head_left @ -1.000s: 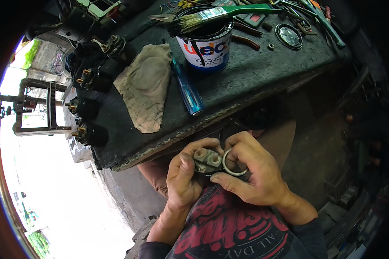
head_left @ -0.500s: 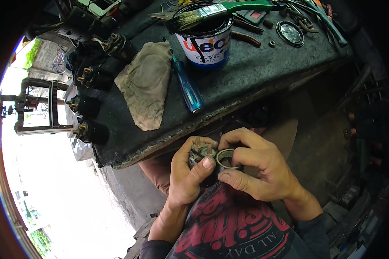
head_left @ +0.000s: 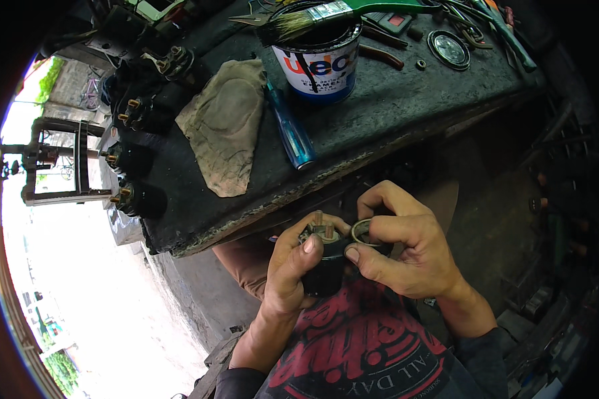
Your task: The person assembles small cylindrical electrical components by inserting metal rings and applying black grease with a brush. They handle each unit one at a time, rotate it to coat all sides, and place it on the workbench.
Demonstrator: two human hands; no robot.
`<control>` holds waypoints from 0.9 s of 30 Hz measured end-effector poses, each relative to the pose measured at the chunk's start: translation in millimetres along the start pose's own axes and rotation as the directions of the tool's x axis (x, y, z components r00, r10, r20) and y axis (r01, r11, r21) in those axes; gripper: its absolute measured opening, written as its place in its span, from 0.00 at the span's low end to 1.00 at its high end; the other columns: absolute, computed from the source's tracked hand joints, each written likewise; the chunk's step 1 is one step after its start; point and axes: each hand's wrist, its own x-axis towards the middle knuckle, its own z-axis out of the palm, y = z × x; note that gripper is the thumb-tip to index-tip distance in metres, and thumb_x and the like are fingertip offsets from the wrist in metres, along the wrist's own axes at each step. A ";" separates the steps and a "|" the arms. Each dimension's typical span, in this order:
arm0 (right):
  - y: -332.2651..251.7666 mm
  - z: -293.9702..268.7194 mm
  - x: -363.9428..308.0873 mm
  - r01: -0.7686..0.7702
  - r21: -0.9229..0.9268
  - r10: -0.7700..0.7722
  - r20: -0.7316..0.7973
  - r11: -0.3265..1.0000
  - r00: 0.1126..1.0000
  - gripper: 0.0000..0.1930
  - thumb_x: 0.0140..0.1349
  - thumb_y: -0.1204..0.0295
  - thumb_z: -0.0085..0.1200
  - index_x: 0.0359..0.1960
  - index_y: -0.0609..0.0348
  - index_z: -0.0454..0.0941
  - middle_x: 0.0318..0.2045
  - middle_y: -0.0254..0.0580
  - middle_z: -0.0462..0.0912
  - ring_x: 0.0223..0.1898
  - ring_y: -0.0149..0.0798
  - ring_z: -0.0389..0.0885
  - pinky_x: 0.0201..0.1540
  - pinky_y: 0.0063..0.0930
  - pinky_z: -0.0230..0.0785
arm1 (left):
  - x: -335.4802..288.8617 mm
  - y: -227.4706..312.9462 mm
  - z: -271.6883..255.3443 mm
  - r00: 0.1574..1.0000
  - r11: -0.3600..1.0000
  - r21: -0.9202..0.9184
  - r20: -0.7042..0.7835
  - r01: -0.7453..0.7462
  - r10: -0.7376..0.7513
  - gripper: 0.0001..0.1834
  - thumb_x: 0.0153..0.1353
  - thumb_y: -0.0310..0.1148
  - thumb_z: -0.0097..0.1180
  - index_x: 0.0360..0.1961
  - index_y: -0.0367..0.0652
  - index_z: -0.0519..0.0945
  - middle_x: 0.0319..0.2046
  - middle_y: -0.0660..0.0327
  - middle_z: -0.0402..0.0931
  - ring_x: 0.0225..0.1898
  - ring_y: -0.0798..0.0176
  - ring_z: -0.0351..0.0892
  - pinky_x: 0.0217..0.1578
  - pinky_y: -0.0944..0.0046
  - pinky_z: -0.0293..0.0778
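My left hand (head_left: pixel 287 269) is wrapped around a black cylindrical starter solenoid (head_left: pixel 323 274), its thumb resting near the top. Two threaded studs rise from the solenoid's greyish upper end. Just to the right, my right hand (head_left: pixel 409 249) pinches a metal ring (head_left: pixel 356 234) between thumb and fingers. The ring is close beside the solenoid's top; whether the two touch I cannot tell. Part of the ring is hidden by my fingers. Both hands are over my lap, in front of the workbench edge.
On the dark workbench (head_left: pixel 379 126) lie a stained cloth (head_left: pixel 223 126) and a blue screwdriver handle (head_left: pixel 293 136). A paint can (head_left: pixel 319 70) carries a green-handled brush (head_left: pixel 313 20) across its top. Several black solenoids (head_left: pixel 143 199) line the left end. A round lid (head_left: pixel 448 50) and hand tools sit at the right.
The solenoid has moved slightly right and tipped, so more of its black side shows. My right hand has shifted right and a little up with the ring.
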 end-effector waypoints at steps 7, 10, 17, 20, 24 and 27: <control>-0.4 2.5 2.4 -0.018 -0.019 0.017 -0.031 1.000 0.999 0.10 0.56 0.72 0.74 0.24 0.63 0.84 0.36 0.42 0.72 0.37 0.37 0.73 0.39 0.32 0.67 | 1.6 -1.9 1.5 1.000 0.996 -0.093 -0.018 -0.007 0.005 0.35 0.64 0.57 0.62 0.53 0.31 0.76 0.41 0.53 0.81 0.34 0.63 0.84 0.37 0.66 0.80; 6.1 2.6 -1.7 -0.029 -0.028 0.028 -0.010 0.999 1.000 0.09 0.56 0.72 0.73 0.27 0.63 0.85 0.37 0.43 0.74 0.39 0.39 0.76 0.40 0.33 0.69 | 3.4 -6.3 -3.6 0.999 0.993 -0.118 0.045 -0.009 0.014 0.35 0.61 0.55 0.64 0.53 0.33 0.75 0.42 0.55 0.79 0.40 0.63 0.81 0.44 0.64 0.78; 16.5 14.1 -19.4 -0.092 -0.121 0.096 0.030 0.988 0.995 0.08 0.56 0.77 0.65 0.33 0.69 0.81 0.38 0.48 0.83 0.35 0.41 0.80 0.36 0.33 0.71 | -4.5 -4.1 -15.5 0.997 0.913 0.401 0.026 -0.079 0.075 0.25 0.61 0.44 0.75 0.50 0.38 0.80 0.41 0.62 0.79 0.47 0.67 0.77 0.52 0.61 0.74; 28.7 24.5 -31.2 -0.182 0.164 0.173 0.072 0.969 0.982 0.10 0.77 0.74 0.56 0.52 0.68 0.78 0.49 0.45 0.81 0.44 0.35 0.81 0.46 0.30 0.76 | -14.5 -25.1 -8.2 0.981 0.889 0.443 -0.090 -0.114 0.171 0.26 0.64 0.45 0.73 0.52 0.36 0.79 0.41 0.61 0.80 0.49 0.66 0.77 0.53 0.59 0.75; 44.1 32.2 -46.3 -0.166 -0.164 0.198 0.204 0.972 0.959 0.11 0.78 0.70 0.55 0.51 0.66 0.76 0.39 0.42 0.80 0.37 0.32 0.78 0.42 0.29 0.74 | -24.9 -69.8 -10.8 0.956 0.822 0.560 -0.172 -0.102 0.236 0.23 0.70 0.48 0.65 0.53 0.40 0.82 0.45 0.51 0.85 0.48 0.51 0.85 0.50 0.52 0.80; 46.5 37.3 -54.6 -0.074 -0.286 0.177 0.356 0.955 0.918 0.16 0.79 0.63 0.52 0.53 0.66 0.77 0.40 0.52 0.83 0.39 0.44 0.83 0.46 0.38 0.76 | -35.4 -100.4 -25.4 0.976 0.863 0.506 -0.188 0.000 0.111 0.21 0.71 0.46 0.62 0.52 0.39 0.81 0.43 0.51 0.85 0.46 0.54 0.85 0.48 0.53 0.79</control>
